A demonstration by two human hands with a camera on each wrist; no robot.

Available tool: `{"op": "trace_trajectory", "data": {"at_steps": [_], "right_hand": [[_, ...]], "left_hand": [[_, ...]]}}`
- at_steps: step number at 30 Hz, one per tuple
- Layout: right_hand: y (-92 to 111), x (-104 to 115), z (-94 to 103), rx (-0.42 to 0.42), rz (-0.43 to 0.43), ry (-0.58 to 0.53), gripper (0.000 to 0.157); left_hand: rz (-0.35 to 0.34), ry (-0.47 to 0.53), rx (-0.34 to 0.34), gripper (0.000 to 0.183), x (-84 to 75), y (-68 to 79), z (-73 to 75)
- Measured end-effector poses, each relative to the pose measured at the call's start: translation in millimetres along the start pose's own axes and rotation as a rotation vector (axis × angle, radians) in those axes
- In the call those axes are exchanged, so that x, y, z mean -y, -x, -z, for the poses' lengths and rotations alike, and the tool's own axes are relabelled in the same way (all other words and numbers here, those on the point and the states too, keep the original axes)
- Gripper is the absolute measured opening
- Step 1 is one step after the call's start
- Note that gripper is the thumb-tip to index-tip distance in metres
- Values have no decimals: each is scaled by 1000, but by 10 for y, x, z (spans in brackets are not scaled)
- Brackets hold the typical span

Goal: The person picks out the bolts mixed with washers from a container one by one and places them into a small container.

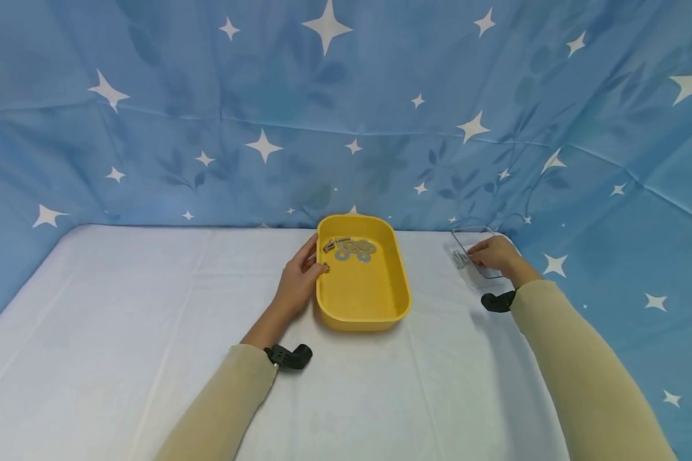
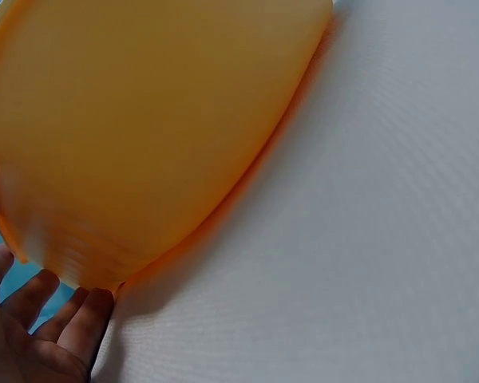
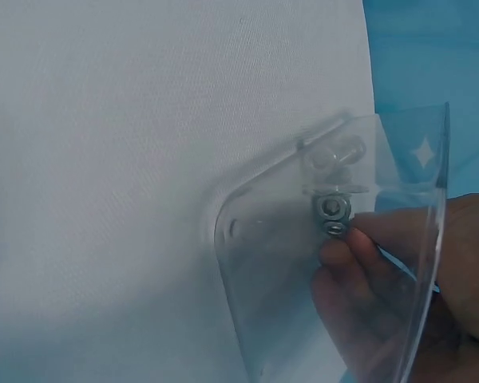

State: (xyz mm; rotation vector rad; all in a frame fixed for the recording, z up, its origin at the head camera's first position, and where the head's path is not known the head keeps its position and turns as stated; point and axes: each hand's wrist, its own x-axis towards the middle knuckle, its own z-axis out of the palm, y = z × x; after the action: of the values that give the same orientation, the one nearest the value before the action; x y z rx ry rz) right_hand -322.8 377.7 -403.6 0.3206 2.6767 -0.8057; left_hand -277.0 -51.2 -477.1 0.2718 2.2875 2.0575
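Note:
A yellow tray (image 1: 360, 301) stands upright on the white cloth. My left hand (image 1: 300, 278) grips its left side, thumb over the rim and fingers along the outer wall. Inside lie several flat metal washers (image 1: 364, 257) and a few screws (image 1: 329, 246); a small brownish metal piece (image 1: 326, 267) sits by the thumb. To the right, my right hand (image 1: 493, 251) reaches into a clear plastic box (image 3: 271, 279). Through its wall, thumb and fingertips pinch a small round metal fastener (image 3: 335, 229), its exact kind unclear. Other metal fasteners (image 1: 460, 258) lie in the box.
White cloth (image 1: 150, 358) covers the table around the tray and box. A blue curtain with white stars (image 1: 352, 96) hangs along the back edge and the right side, close behind both containers. Each wrist wears a dark strap camera (image 1: 291, 356).

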Motion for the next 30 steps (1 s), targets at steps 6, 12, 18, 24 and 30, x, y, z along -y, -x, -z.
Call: {"op": "trace_trajectory", "data": {"at_steps": [6,12,18,24,30], "right_hand": [[47,60,58,-42,79,37,42],[150,308,139,-52,150,51,45],[327,628,128,-98,211,91,46],[391,875,15,-97,231,37,42],[451,1121,-143,-52,291,4,39]], "left_hand": [[-5,-5,7,73,-14,7,-16],[6,12,13,73,14,-17,2],[25,21,40,74,-28,-18,28],[37,-9,49,73,-325,152,36],[39,-25,41,73,-175,65,17]]}}
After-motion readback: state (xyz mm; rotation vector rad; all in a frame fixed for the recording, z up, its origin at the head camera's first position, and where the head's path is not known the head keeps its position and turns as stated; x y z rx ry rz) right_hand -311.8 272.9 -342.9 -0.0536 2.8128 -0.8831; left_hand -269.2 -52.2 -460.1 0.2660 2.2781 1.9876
